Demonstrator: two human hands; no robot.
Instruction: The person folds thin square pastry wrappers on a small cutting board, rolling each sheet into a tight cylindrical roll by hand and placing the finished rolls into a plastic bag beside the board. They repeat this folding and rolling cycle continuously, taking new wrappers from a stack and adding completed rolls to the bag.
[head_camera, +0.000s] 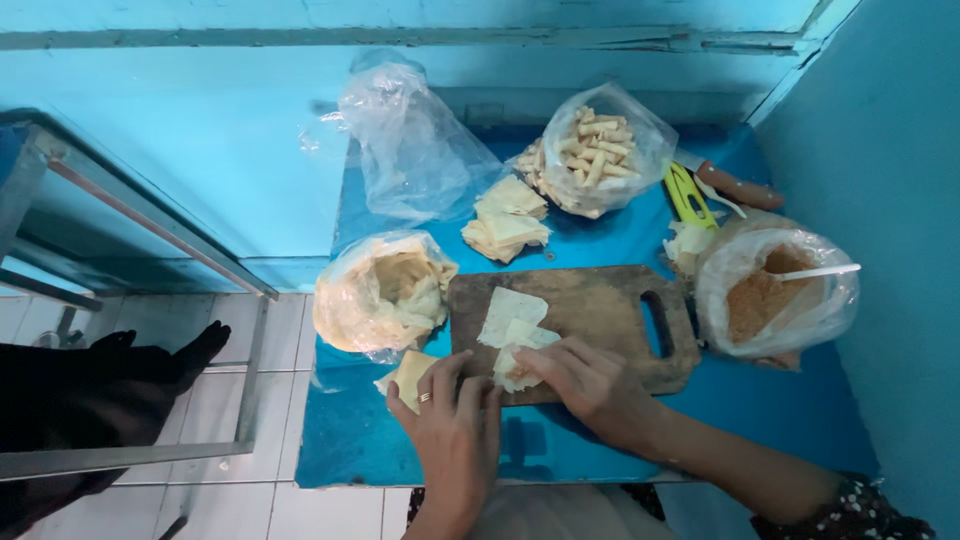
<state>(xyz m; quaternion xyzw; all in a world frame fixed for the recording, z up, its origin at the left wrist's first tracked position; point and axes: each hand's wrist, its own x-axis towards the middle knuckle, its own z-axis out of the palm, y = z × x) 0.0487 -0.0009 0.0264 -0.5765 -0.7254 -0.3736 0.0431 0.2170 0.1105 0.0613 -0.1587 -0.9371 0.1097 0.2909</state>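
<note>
Pastry wrapper (517, 352), thin, pale and limp, lies at the near edge of the wooden cutting board (600, 300) on the blue worktop (790, 410). It looks light, soft and easily torn, so I judge it best taken by its edges with fingertips, not pinched hard. The right hand (590, 380) rests directly on it, fingers curled and pressing the folded part. The left hand (455, 420) sits just beside it, fingers together, touching its near-left corner. 1 flat sheet (510, 308) lies just beyond.
</note>
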